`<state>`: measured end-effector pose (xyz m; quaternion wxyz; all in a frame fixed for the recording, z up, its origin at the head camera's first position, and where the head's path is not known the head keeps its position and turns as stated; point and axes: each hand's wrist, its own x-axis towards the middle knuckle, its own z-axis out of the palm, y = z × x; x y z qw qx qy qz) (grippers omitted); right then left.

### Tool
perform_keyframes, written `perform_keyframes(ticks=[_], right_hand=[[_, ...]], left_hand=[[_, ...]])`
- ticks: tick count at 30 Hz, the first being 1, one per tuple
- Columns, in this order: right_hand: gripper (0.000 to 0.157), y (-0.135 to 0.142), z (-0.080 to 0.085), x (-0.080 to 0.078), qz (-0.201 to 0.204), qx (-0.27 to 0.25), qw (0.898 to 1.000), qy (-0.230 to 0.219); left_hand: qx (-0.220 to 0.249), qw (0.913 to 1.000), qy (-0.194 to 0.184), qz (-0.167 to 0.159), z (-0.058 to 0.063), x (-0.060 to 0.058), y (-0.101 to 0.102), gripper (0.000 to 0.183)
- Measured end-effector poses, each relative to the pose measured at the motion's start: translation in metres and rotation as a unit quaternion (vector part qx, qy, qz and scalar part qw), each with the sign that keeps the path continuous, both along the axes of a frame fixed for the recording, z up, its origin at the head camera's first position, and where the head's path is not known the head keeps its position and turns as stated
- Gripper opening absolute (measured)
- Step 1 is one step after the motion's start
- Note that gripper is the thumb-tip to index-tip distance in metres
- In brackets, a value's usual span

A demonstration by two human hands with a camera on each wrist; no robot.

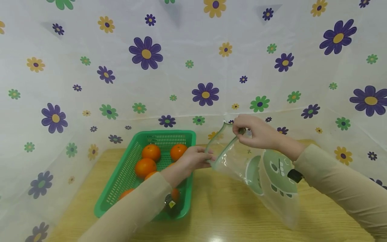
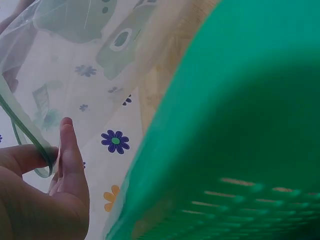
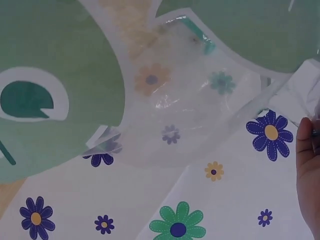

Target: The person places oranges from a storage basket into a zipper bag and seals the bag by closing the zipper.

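Note:
A clear zip bag (image 1: 234, 165) with a green cartoon print hangs tilted over the table, its green-edged mouth spread apart. My left hand (image 1: 196, 158) pinches one corner of that mouth. In the left wrist view, the thumb and fingers of the left hand (image 2: 55, 185) lie on both sides of the zip edge. The opposite side of the mouth is gripped by my right hand (image 1: 255, 131), its fingers curled over the edge. Only part of the right hand (image 3: 309, 175) shows at the right of its wrist view. No fruit shows inside the bag.
A green plastic basket (image 1: 116, 174) stands on the wooden table (image 1: 223, 205) left of the bag, under my left forearm. Several oranges (image 1: 145, 168) lie in it, some hidden by the sleeve. A flower-printed sheet (image 1: 181, 67) hangs behind and at the sides.

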<state>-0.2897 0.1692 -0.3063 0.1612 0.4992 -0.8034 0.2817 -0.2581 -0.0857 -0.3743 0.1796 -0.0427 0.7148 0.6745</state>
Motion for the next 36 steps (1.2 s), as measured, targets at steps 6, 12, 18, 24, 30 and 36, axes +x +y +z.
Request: perform_keyframes(ticks=[6,12,18,24,30,36], right_hand=[[0.017,0.001,0.006,0.000,0.009,-0.007,1.000,0.003],[0.019,0.002,0.008,-0.002,0.008,-0.011,1.000,0.014],[0.019,0.001,0.012,-0.006,0.011,-0.009,0.999,0.042],[0.018,0.001,0.015,-0.007,0.010,-0.016,0.998,0.060],[0.017,-0.003,0.010,-0.007,0.017,-0.019,0.998,0.050],[0.015,-0.010,0.008,-0.007,0.035,-0.015,0.998,0.052]], left_hand=[[0.028,0.9994,-0.008,0.017,-0.003,-0.001,-0.007,0.032],[0.033,0.9993,-0.002,0.015,-0.002,0.002,-0.015,0.018],[0.038,0.9992,-0.002,0.010,0.002,0.008,-0.020,0.017],[0.036,0.9992,-0.006,0.013,0.002,0.016,-0.027,0.034],[0.035,0.9992,0.003,-0.019,0.000,0.017,-0.034,0.030],[0.014,0.9993,-0.004,-0.035,0.003,0.017,-0.032,0.031]])
